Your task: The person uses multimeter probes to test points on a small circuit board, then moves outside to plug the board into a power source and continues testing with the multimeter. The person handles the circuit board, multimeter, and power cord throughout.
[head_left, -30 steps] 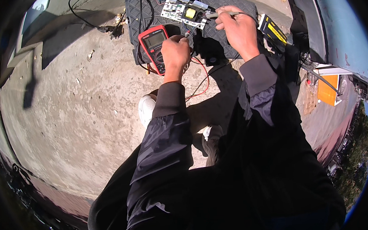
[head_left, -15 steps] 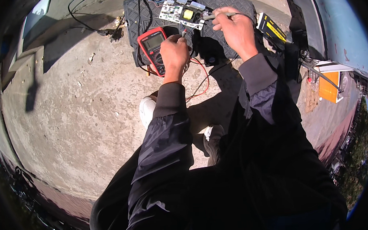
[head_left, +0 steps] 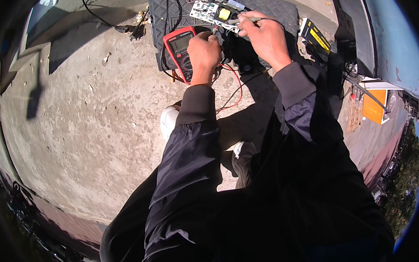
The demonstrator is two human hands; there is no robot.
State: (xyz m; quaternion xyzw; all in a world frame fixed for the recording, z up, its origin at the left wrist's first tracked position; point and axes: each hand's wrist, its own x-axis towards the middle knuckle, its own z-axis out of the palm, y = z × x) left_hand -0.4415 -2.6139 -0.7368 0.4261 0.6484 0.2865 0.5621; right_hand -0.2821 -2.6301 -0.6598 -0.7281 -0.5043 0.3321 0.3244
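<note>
A white circuit board [head_left: 205,8] with a yellow-wrapped transformer [head_left: 223,14] lies on a black ridged plastic case [head_left: 166,13] at the far side. My left hand [head_left: 206,55] is closed on a red test probe [head_left: 215,30], its front end near the board's close edge. From the right, my right hand [head_left: 266,38] pinches a dark test probe [head_left: 233,22], pointed at the board's right end. Whether either tip touches the board is too small to tell. Beside my left hand lies a red multimeter [head_left: 180,45], its lower right side partly covered by that hand.
A black-and-yellow box [head_left: 315,35] stands right of the case. Red lead wire [head_left: 239,88] loops over the concrete floor [head_left: 85,138] near my shoes. A black cable [head_left: 98,25] runs along the far left. An orange panel [head_left: 374,106] lies at the right by a blue surface [head_left: 395,28].
The whole view has shifted slightly. Relative to the board, my right hand and its probe have moved a little left and nearer to me. Both hands keep their probes.
</note>
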